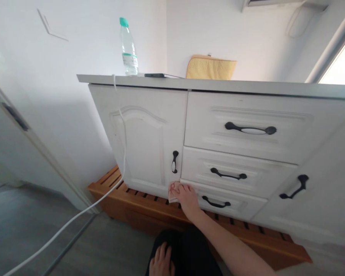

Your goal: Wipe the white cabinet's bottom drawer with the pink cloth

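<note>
My right hand (187, 197) is closed on a pink and white cloth (173, 192). It presses the cloth against the lower front of a white cabinet (143, 142), near the bottom corner of the left door and beside the lowest drawer. My left hand (161, 261) rests on my dark-clothed knee at the bottom of the view, its fingers slightly apart and holding nothing. Black handles sit on the door and the drawers, which are closed.
The cabinet stands on a slatted wooden base (158, 209). A white cable (74, 218) hangs from the top down to the lower left. A water bottle (129, 57), a dark flat device (154, 75) and a yellow cloth (209, 68) are on or behind the top.
</note>
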The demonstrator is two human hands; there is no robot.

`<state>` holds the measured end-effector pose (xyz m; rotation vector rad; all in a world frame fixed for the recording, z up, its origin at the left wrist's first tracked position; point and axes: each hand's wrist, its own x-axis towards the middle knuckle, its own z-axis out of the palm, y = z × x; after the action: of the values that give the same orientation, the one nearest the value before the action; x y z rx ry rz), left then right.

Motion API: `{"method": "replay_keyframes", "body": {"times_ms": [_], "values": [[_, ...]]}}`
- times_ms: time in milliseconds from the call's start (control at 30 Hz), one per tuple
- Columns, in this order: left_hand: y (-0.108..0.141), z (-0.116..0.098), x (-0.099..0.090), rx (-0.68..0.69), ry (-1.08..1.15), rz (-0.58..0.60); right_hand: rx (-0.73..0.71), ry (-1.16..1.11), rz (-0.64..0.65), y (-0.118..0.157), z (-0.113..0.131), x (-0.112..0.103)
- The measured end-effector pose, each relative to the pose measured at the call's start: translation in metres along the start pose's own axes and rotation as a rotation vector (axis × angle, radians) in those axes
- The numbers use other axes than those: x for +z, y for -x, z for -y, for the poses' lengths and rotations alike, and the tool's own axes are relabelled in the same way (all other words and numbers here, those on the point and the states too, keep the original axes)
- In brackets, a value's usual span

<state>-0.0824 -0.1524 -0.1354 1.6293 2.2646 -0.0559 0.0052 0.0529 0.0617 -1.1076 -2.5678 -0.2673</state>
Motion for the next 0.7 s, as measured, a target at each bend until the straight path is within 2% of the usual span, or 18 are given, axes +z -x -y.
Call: {"method": "replay_keyframes", "body": {"times_ms": [100, 200, 333, 433, 500, 600, 633, 700], "values": [[-0.001, 0.001, 0.000, -0.012, -0.009, 0.061, 0.034, 0.039, -0.033, 0.025, -0.030, -0.004], [-0.001, 0.000, -0.004, -0.029, -0.023, 0.096, 0.066, 0.150, -0.147, 0.068, -0.080, -0.013], [0.004, -0.002, -0.011, 0.011, -0.007, 0.053, 0.080, 0.250, -0.232, 0.141, -0.164, -0.027], [0.007, -0.003, -0.013, 0.019, 0.013, 0.020, 0.228, 0.256, -0.213, 0.206, -0.227, -0.029], [0.007, -0.003, -0.012, 0.021, 0.012, -0.007, 0.338, 0.208, -0.201, 0.249, -0.260, -0.025], [0.007, -0.005, -0.010, 0.008, 0.006, -0.001, 0.485, 0.127, -0.256, 0.291, -0.280, -0.018], [0.007, -0.006, -0.010, 0.003, 0.009, 0.004, 0.506, 0.098, -0.286, 0.295, -0.277, -0.017], [0.008, -0.008, -0.009, -0.008, 0.021, -0.007, 0.487, 0.036, -0.335, 0.284, -0.255, -0.019]]}}
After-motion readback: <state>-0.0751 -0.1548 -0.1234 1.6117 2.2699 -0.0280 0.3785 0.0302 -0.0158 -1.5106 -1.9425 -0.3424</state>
